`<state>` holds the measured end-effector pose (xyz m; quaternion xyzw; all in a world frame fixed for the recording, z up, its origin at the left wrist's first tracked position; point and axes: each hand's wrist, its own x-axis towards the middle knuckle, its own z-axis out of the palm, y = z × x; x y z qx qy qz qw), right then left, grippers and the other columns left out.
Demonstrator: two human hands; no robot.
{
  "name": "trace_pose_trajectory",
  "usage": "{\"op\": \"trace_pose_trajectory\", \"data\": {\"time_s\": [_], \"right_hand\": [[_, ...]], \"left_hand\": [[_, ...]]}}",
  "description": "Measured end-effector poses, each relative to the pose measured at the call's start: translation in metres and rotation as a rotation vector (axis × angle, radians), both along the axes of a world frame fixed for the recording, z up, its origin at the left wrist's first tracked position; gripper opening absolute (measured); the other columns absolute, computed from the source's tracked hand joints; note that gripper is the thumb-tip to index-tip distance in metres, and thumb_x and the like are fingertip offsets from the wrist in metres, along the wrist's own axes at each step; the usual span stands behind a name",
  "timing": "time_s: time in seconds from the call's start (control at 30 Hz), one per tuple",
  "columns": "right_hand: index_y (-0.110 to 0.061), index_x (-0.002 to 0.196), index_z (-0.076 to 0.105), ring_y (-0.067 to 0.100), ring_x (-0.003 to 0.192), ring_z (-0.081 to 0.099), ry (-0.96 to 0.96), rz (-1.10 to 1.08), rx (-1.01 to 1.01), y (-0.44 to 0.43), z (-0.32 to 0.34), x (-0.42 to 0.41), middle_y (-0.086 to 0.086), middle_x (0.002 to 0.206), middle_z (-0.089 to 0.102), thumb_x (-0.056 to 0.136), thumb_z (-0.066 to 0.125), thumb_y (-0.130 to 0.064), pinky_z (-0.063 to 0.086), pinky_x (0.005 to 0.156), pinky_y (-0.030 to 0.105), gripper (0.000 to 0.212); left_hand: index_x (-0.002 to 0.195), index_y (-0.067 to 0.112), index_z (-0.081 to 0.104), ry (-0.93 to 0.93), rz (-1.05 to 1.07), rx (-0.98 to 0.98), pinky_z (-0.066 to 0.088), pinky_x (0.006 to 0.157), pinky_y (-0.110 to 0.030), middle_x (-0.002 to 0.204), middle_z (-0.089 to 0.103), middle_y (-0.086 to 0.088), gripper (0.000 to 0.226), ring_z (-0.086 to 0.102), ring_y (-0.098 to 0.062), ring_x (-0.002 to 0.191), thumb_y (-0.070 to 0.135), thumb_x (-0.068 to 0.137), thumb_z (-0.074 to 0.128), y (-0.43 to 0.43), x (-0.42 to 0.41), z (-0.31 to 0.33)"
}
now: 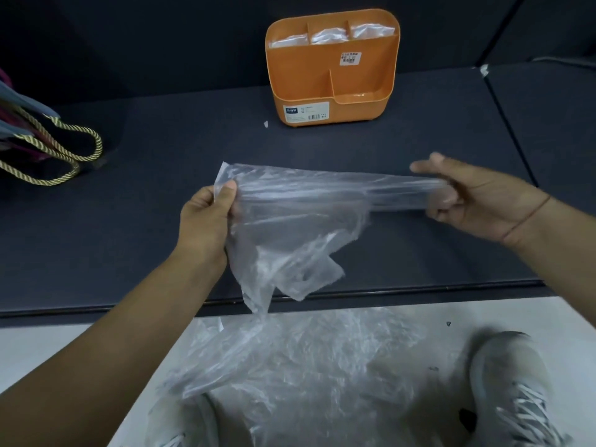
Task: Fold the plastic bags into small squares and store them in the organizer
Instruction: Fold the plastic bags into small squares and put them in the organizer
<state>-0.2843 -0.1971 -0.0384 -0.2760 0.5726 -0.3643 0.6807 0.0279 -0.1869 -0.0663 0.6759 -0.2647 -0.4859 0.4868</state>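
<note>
The left hand (206, 217) at 9 o'clock and the right hand (477, 201) at 3 o'clock each pinch the plastic bag (290, 221) tight, probably to stretch it flat for folding, with the organizer (332, 79) at 12 o'clock.

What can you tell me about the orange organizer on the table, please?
The orange organizer stands upright at the back of the dark table. It looks like smooth plastic with rounded corners. Three rear compartments each hold folded clear bags; two lower front compartments look empty. A white label sits on its front wall, a barcode sticker on an inner wall.
</note>
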Motion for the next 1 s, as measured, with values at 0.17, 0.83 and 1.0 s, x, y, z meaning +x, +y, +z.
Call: {"op": "trace_pose_trajectory", "data": {"time_s": [0.17, 0.83, 1.0], "right_hand": [[-0.019, 0.095, 0.069, 0.003, 0.05, 0.047, 0.136, 0.046, -0.176, -0.01, -0.003, -0.012, -0.007, 0.052, 0.048, 0.08, 0.063, -0.035, 0.044, 0.055, 0.012, 0.023], [-0.016, 0.114, 0.062, 0.001, 0.059, 0.054, 0.288, 0.082, -0.313, -0.024, -0.027, -0.04, -0.013, 0.065, 0.063, 0.081, 0.065, -0.003, 0.047, 0.061, 0.011, 0.035], [-0.019, 0.1, 0.065, 0.0, 0.06, 0.057, 0.365, -0.097, -0.302, -0.03, -0.035, -0.04, -0.014, 0.064, 0.067, 0.088, 0.062, 0.001, 0.048, 0.062, 0.01, 0.023]], "left_hand": [[0.082, 0.016, 0.065, -0.032, -0.177, 0.077, 0.055, 0.067, -0.026, 0.077, 0.07, 0.0, 0.023, 0.065, -0.012, 0.068, 0.037, 0.093, 0.065, -0.006, 0.009, -0.005], [0.07, 0.015, 0.055, -0.186, -0.102, 0.014, 0.049, 0.051, -0.019, 0.068, 0.056, -0.002, 0.031, 0.05, -0.009, 0.054, 0.028, 0.097, 0.061, -0.032, 0.014, -0.015], [0.069, 0.014, 0.055, -0.209, -0.103, 0.013, 0.049, 0.049, -0.02, 0.065, 0.057, -0.002, 0.031, 0.051, -0.008, 0.05, 0.027, 0.097, 0.061, -0.032, 0.013, -0.014]]}}
